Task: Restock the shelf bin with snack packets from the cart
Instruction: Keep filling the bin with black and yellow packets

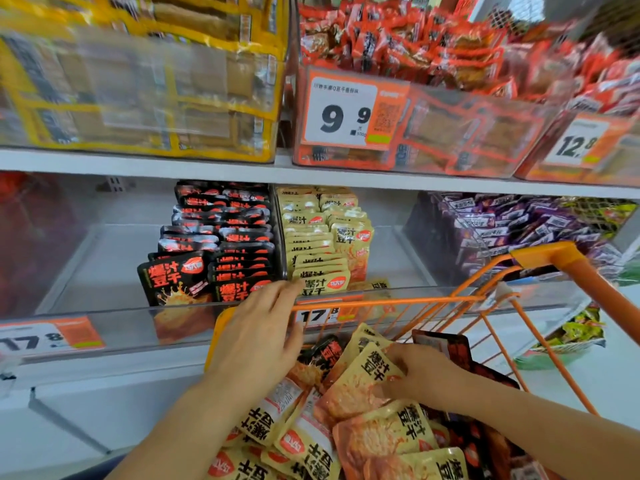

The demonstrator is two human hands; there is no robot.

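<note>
Hands over the orange wire cart (pixel 540 268)

Left hand (pixel 258 336) flat, fingers relaxed near the clear shelf bin (pixel 114 323); right hand (pixel 424 374) fingers curl onto a yellow snack packet (pixel 360 389).

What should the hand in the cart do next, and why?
Probably lift out the yellow packet that the right hand is gripping in the orange cart, since the yellow row in the shelf bin has room at its front.

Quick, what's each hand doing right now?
Left hand: open, fingers straight, reaching over the cart rim toward the yellow packets in the bin.
Right hand: fingers curled on a yellow packet in the cart.
</note>
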